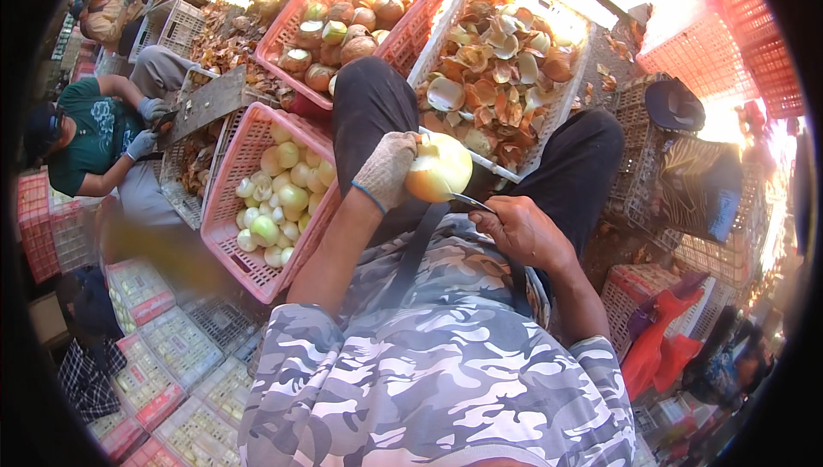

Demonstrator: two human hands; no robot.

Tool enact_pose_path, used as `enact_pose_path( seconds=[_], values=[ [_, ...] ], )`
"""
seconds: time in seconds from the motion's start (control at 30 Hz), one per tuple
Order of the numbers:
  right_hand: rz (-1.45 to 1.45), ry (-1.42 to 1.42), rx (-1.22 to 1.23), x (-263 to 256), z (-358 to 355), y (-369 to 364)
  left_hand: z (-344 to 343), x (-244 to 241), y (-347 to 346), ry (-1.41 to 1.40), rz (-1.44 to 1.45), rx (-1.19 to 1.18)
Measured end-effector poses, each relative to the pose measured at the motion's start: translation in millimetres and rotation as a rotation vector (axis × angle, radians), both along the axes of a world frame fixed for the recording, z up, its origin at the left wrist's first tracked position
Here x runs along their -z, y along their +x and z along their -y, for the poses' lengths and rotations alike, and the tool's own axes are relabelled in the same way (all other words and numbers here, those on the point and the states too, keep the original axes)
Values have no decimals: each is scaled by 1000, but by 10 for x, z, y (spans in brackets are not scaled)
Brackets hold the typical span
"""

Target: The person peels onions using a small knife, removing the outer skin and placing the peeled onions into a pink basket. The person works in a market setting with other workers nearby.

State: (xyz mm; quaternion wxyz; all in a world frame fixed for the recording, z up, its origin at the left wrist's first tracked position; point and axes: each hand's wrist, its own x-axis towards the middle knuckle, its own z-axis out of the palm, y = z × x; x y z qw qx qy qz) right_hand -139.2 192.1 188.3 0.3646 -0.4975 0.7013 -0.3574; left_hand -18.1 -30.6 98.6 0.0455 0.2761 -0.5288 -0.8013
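Note:
My left hand (389, 168), in a knitted work glove with a blue cuff edge, grips a large onion (443, 168) above my lap. The onion looks mostly pale and smooth, with a browner patch on its lower left. In my bare right hand (524, 229) is a small knife (474, 202), its blade against the onion's lower side. Beyond the onion, between my knees, a white plastic crate (421, 71) holds onion skins (495, 71). Peeled onions (283, 193) fill part of a pink crate (222, 235) on my left.
Another pink crate (402, 49) ahead holds unpeeled onions (360, 20). At the left, a gloved co-worker (96, 129) sits by a wooden board (209, 103). Stacked crates (701, 49), a cap (674, 103) and a bag (697, 187) stand on the right. Filled crates (183, 345) lie behind left.

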Motion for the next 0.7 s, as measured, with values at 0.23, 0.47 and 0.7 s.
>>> enact_pose_path(
  seconds=[0.23, 0.47, 0.7],
  values=[
    [-636, 49, 151, -47, -64, 278, -57, -200, -100, 117, 101, -246],
    [-633, -61, 202, -179, -99, 250, 1, 393, 12, -232, -5, -59],
    [-482, -485, 389, -93, 327, 138, -97, 216, -4, -497, -5, 102]
  ],
)
